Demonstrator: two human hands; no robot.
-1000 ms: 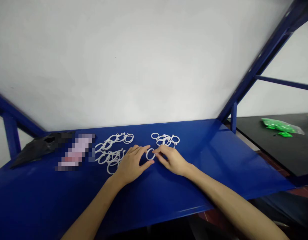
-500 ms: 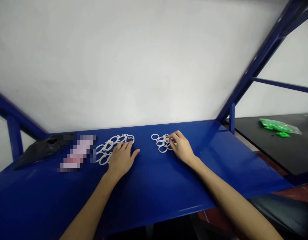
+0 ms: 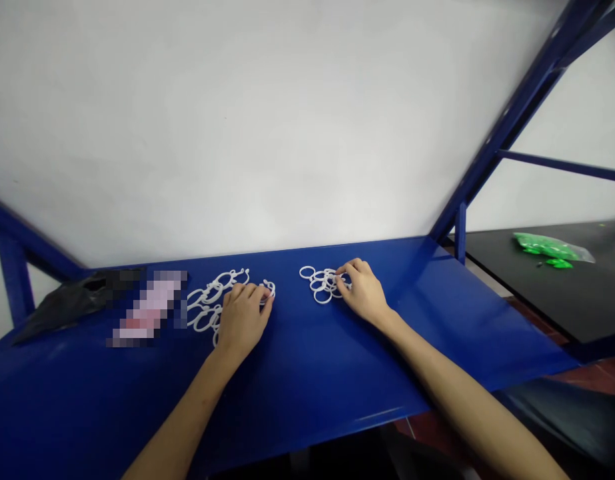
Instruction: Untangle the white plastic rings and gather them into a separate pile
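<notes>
My left hand [image 3: 244,317] is closed, with thumb and forefinger pinching a white plastic ring [image 3: 271,288] that has a gap in its loop. Beneath and beside that hand, several larger white open rings with small knobbed ends [image 3: 204,319] lie in a loose pile on the blue table. To the right, a bunch of smaller white rings [image 3: 321,293] overlaps on the tabletop. My right hand [image 3: 363,290] rests at the right side of this bunch, its thumb and fingers curled together over a white ring; the fingertips partly cover it.
A pixelated pinkish package [image 3: 150,310] and a black plastic bag [image 3: 67,300] lie at the left of the blue table [image 3: 307,373]. Blue metal bars [image 3: 502,133] rise on both sides before a white wall. A bag of green pieces [image 3: 550,247] lies on a black table at right.
My left thumb and forefinger have closed on a white ring, which has come slightly right and away from the larger rings. My right hand stays at the small rings. The view has shifted slightly.
</notes>
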